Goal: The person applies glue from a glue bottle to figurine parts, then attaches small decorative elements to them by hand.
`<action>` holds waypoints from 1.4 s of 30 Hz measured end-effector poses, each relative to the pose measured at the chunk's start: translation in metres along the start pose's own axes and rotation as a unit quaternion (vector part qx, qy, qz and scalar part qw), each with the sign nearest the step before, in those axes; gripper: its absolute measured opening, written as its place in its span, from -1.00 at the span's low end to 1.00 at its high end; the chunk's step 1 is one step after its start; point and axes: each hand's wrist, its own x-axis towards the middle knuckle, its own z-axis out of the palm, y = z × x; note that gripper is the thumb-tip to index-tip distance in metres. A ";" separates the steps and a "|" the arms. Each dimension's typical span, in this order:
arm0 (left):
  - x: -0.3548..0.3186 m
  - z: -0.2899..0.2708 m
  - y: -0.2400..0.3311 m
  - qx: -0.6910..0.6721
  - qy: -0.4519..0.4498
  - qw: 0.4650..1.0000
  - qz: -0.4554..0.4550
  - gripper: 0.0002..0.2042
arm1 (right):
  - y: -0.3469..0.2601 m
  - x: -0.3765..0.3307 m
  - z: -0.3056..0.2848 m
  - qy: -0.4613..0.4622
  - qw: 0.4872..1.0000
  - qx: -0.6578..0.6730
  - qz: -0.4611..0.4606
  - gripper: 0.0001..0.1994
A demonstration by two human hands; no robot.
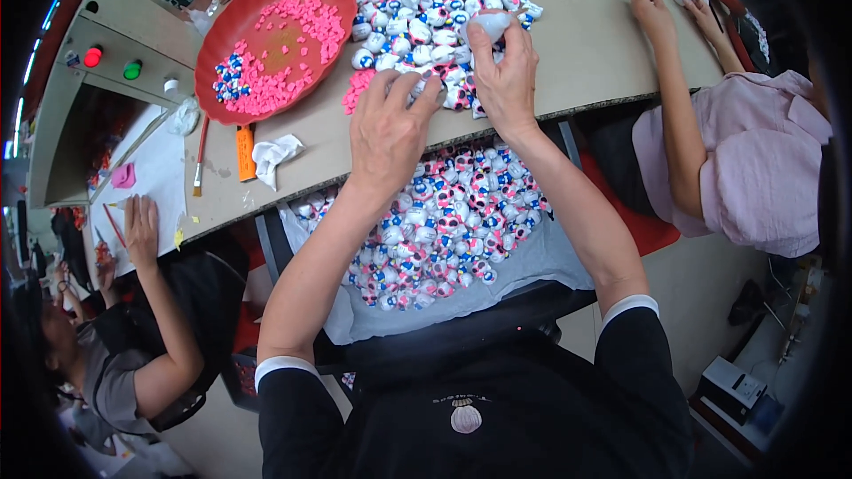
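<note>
My left hand [389, 133] is curled at the table's front edge, by the near side of a pile of small white figurines [422, 0] with blue and pink parts. Something greyish shows at its fingertips, but what the fingers hold is hidden. Just to the right, my right hand [508, 80] closes around a pale, rounded, translucent object [489, 25] that looks like a small squeeze bottle. Beside my left hand lies a small heap of pink pieces [357, 89]. Below my hands, more figurines [444, 222] with pink faces fill a lined tray over my lap.
A red scalloped bowl [211, 71] of pink and blue-white pieces stands on the left. Near it lie an orange-handled tool [246, 153], a brush [200, 160] and a crumpled tissue [277, 158]. Co-workers sit at both sides; a pink sleeve [710, 124] is at the right.
</note>
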 end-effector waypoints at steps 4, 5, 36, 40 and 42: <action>-0.006 -0.006 -0.009 0.015 -0.004 1.000 -0.024 -0.71 | -0.003 0.004 0.008 -0.026 1.000 0.001 -0.011 -0.66; -0.007 -0.006 -0.010 0.016 -0.003 1.000 -0.022 -0.70 | -0.001 0.006 0.009 -0.037 0.999 0.012 -0.015 -0.66; -0.103 -0.084 0.018 -0.755 0.045 0.472 -0.454 -0.70 | -0.099 -0.081 -0.079 -0.308 0.945 0.083 -0.071 -0.64; -0.104 -0.080 0.018 -0.760 0.036 0.472 -0.446 -0.70 | -0.096 -0.084 -0.079 -0.305 0.946 0.092 -0.057 -0.65; -0.105 -0.079 0.018 -0.757 0.032 0.477 -0.445 -0.70 | -0.097 -0.084 -0.078 -0.308 0.945 0.092 -0.057 -0.66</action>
